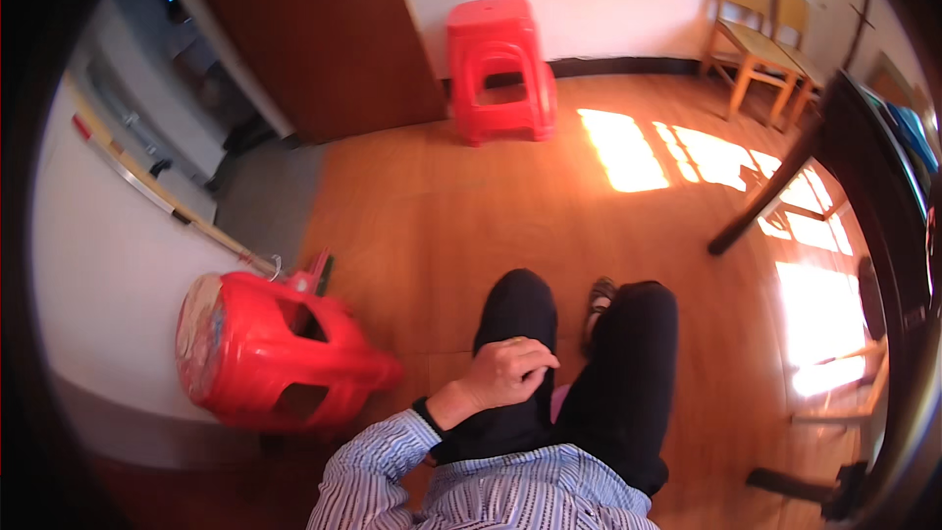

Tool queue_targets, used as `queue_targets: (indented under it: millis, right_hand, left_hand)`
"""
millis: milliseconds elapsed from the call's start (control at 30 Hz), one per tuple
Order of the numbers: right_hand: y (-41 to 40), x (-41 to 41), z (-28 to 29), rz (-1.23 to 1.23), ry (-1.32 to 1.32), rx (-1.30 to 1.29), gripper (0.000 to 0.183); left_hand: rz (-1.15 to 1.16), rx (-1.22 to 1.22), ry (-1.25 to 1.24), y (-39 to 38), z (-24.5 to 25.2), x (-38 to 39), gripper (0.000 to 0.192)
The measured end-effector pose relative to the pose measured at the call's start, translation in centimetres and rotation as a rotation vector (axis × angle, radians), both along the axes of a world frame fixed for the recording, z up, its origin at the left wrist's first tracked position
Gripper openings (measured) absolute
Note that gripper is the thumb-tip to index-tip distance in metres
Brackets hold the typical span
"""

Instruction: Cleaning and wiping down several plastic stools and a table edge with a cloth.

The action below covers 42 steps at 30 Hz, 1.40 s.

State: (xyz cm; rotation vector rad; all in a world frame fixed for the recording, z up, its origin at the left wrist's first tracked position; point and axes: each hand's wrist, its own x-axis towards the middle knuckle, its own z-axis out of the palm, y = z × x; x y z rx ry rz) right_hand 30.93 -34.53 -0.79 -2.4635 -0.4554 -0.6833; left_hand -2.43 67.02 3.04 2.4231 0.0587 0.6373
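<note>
My left hand (511,372) rests on the left thigh of my dark trousers (625,375), its fingers loosely curled; no object shows in it. A dark band circles the wrist, below the cuff of a striped blue and white shirt (508,489). My right hand is out of view. Both knees are bent before me, and a foot in a dark shoe (602,294) shows between them on the wood-coloured floor (441,235). To the left of my hand stands a red plastic stool (257,353) with a pad on its seat.
Red stacked plastic stools (493,22) stand by the brown door (331,37). Two wooden chairs (758,51) are against the far wall. A dark table (868,140) with slanting legs is at the right. A long pole (154,195) leans by the left wall, near a doorway.
</note>
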Motion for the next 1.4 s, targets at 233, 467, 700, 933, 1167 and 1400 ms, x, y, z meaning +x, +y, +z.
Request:
queue_targets:
  millis: [233, 467, 700, 933, 1167, 1400]
  right_hand:
    - [2.4, -32.8, 3.0, -0.575, -0.113, 0.228, 0.043]
    - [18.7, -13.4, 15.6, -0.621, -0.220, 0.803, 0.026]
    - [23.7, -8.0, 11.6, -0.582, 0.290, 0.194, 0.043]
    - [18.6, -3.8, 7.0, -0.410, 0.268, -0.810, 0.035]
    - [28.0, 2.6, 6.0, -0.085, 0.224, -0.802, 0.028]
    - [32.2, -2.1, 8.7, -0.075, -0.117, -0.944, 0.027]
  left_hand:
    - [-0.058, 0.077, 0.008, -0.2, 0.1, 1.4, 0.021]
    - [-0.089, 0.022, 0.150, -0.4, -1.1, 1.3, 0.021]
    - [-0.062, 0.074, 0.169, -0.8, -0.6, 0.3, 0.020]
    - [-0.021, 0.091, 0.167, -1.1, 0.9, 0.4, 0.020]
    - [0.020, 0.133, 0.069, -1.1, 0.7, 0.3, 0.017]
    - [0.012, 0.112, 0.062, -0.7, 0.3, 0.0, 0.017]
